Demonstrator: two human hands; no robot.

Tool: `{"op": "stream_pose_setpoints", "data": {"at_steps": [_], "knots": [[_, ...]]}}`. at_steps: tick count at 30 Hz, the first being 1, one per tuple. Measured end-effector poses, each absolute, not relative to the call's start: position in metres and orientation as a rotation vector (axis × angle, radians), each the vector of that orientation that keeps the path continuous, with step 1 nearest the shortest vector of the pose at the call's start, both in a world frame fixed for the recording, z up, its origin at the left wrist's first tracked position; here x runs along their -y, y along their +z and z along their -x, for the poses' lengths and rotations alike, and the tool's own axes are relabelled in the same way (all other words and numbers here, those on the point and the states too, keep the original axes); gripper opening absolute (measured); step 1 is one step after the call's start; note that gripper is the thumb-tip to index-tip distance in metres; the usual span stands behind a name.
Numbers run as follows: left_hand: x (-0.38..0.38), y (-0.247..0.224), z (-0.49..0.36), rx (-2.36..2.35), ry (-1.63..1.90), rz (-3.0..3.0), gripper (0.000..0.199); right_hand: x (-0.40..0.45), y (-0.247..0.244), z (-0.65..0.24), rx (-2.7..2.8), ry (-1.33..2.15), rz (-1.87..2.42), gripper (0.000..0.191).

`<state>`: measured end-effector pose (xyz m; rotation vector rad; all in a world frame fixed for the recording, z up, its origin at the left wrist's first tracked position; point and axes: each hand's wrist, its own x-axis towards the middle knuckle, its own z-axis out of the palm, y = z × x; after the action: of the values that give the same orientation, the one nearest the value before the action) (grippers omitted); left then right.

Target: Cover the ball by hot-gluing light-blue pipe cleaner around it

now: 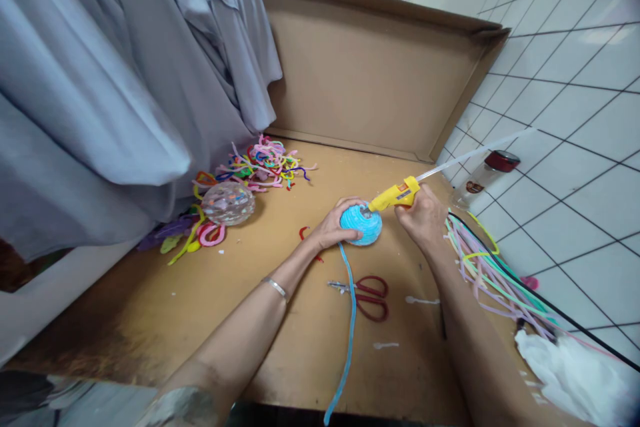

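Note:
My left hand point(334, 227) is closed round a ball wrapped in blue pipe cleaner point(366, 230), holding it above the table. A loose tail of the blue pipe cleaner point(352, 320) hangs from the ball toward the table's near edge. In my right hand point(423, 213) is a yellow hot glue gun point(395, 195), its nozzle against the top of the ball. A long clear glue stick point(475, 157) sticks out of the gun's back end. Below the ball lie red-handled scissors point(373, 297), crossed by the blue tail. Red pipe cleaner scraps point(303, 233) lie partly behind my left wrist.
Colourful pipe cleaner pieces point(265, 163) are heaped at the back left, near a clear patterned ball point(229, 203). Along the right wall stand a lidded bottle point(483, 180), long pipe cleaners point(493, 280) and a white plastic bag point(575, 373). A cardboard panel point(360, 73) closes the back; grey cloth point(125, 80) hangs left.

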<state>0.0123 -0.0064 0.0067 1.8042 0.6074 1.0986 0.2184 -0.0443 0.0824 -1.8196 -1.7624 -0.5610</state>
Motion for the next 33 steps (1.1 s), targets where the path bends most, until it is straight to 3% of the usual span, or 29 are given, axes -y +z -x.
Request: {"op": "stream_pose_setpoints", "data": {"at_steps": [33], "knots": [[0.0048,0.0051,-0.014,-0.597,1.107,-1.826,0.067,0.0472,0.0883,-0.2205,1.821,-0.515,1.813,0.019]]}}
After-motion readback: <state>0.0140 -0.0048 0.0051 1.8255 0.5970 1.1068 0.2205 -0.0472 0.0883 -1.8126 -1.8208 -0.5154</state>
